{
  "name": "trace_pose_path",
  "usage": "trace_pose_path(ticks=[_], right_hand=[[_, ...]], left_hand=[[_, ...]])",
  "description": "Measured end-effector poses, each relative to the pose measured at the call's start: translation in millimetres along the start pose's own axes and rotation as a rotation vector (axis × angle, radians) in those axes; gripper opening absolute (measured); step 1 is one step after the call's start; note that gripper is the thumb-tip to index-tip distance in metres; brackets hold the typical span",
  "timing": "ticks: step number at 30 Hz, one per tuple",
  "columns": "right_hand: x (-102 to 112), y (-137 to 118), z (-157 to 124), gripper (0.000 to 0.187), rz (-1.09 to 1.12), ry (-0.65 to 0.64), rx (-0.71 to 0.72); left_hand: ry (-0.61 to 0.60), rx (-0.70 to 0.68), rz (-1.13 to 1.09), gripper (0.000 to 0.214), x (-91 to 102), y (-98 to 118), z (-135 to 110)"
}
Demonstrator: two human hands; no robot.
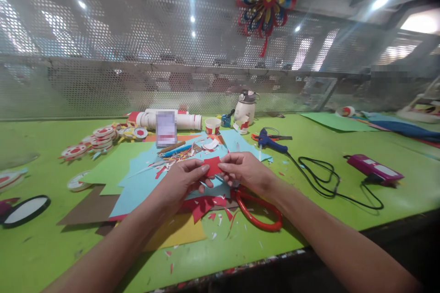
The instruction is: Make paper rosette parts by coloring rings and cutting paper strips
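Both hands hold a small red piece of paper (pixel 212 165) above a pile of coloured sheets. My left hand (pixel 192 175) pinches its left edge between thumb and fingers. On the opposite edge, my right hand (pixel 240 168) has the same kind of pinch. Below them lies light blue paper (pixel 134 194), with paper scraps and a blue pen (pixel 181 151) on it. Red-handled scissors (pixel 259 217) rest under my right wrist, their blades mostly hidden. Red offcuts (pixel 203 207) are scattered just in front of the hands.
A blue glue gun (pixel 271 142) trails a black cable to a purple power strip (pixel 374 169) at right. White paper rolls (pixel 185 122), a paper cup (pixel 212 126) and a bottle (pixel 244 109) stand behind. Round red-and-white paper pieces (pixel 103 136) are at left. The table's front edge (pixel 268 261) is near.
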State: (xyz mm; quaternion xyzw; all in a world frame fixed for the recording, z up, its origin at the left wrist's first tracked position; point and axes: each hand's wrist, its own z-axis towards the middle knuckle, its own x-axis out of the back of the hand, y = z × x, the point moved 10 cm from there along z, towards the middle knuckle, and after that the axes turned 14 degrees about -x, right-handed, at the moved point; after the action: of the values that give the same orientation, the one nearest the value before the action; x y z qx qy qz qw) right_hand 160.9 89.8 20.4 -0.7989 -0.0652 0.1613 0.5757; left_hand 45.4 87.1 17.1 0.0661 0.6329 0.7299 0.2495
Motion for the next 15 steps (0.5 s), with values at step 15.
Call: trace_pose_path(ticks=[15], right_hand=[[5.2,-1.7,0.9,0.027,0.079,0.022,0.018]], left_hand=[[0.016,0.053,-0.002,0.018,-0.1,-2.8,-1.0]])
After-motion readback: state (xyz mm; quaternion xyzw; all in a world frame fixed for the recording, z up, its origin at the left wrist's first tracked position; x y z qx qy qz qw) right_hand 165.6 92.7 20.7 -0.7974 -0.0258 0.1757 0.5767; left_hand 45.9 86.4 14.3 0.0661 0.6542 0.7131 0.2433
